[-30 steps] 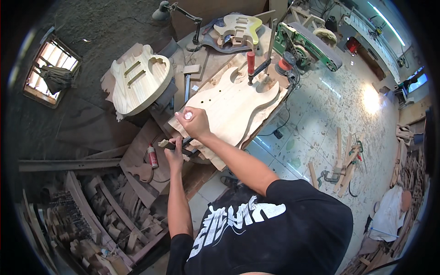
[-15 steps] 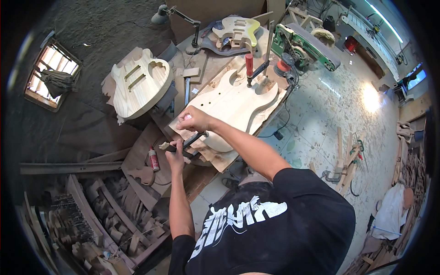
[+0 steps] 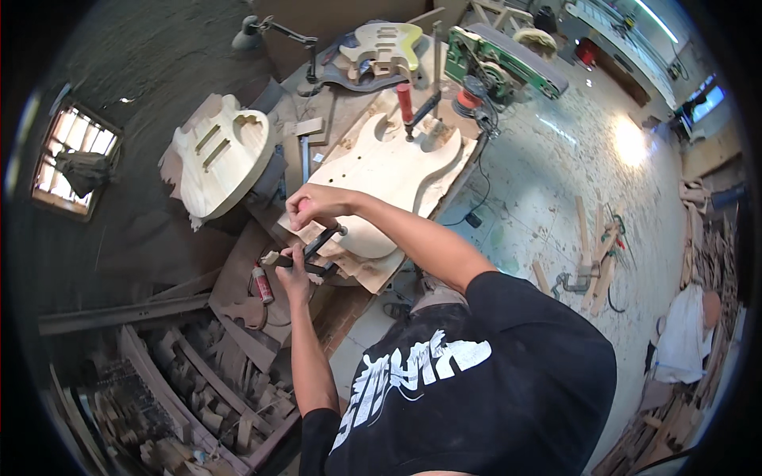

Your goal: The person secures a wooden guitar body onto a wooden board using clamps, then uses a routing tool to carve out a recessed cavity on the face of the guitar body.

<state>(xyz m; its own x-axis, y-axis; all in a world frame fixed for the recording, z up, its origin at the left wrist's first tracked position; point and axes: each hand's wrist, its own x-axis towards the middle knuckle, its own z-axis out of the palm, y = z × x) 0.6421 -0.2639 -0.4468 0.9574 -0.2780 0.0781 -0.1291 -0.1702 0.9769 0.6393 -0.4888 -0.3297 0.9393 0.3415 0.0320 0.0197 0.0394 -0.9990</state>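
A pale wooden guitar body (image 3: 381, 176) lies flat on the workbench over a wooden sheet. At its near left edge is a bar clamp (image 3: 321, 239) with a dark arm and bar. My right hand (image 3: 321, 204) is closed round the clamp's red handle, which mostly hides inside my fingers. Lower down, my left hand (image 3: 293, 274) grips the clamp's bar beside a small wood piece. A second clamp (image 3: 405, 105), also red-handled, stands upright at the body's far end, its foot pressing on the wood.
Another guitar body (image 3: 220, 159) leans at the left, and a yellow-edged one (image 3: 382, 49) lies at the back. A desk lamp (image 3: 248, 33) and a green belt sander (image 3: 496, 63) stand behind. A red-and-white bottle (image 3: 262, 283) is below left. Wood strips (image 3: 595, 250) lie on the floor.
The whole view has shifted, so the bench sits further left. Both hands stay at the clamp; my right hand has turned slightly about the handle.
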